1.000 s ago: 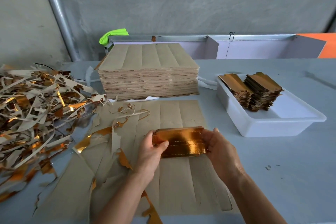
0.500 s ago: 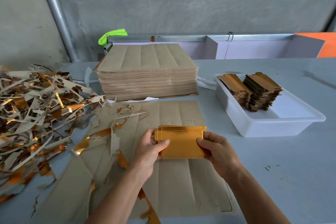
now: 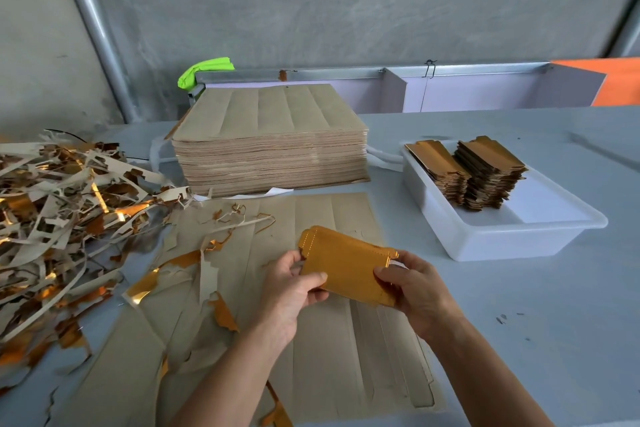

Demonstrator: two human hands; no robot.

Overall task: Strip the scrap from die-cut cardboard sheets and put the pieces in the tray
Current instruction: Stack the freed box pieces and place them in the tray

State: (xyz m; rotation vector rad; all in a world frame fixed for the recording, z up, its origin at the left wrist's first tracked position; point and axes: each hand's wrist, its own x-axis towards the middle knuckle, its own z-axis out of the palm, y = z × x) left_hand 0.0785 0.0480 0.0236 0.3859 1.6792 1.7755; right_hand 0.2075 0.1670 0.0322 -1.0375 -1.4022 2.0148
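We hold the gold piece (image 3: pixel 349 272) just above the stripped sheet (image 3: pixel 322 350) — left hand (image 3: pixel 289 291) pinching its left end, thumb on top, right hand (image 3: pixel 415 288) curled round its right end, forearms converging from below. It looks light, thin and bendy, its foil face probably slick, so the edges seem safest to grip. Farther right on the tabletop (image 3: pixel 554 340), the white tray (image 3: pixel 519 239) holds two stacks — beyond, uncut sheets (image 3: pixel 270 146).

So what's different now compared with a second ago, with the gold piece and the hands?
The gold piece has been turned in both hands: level a second ago, it now slants, its right end lower and nearer. The left hand and right hand still grip its ends. The tray, sheet stack and scrap pile are unchanged.
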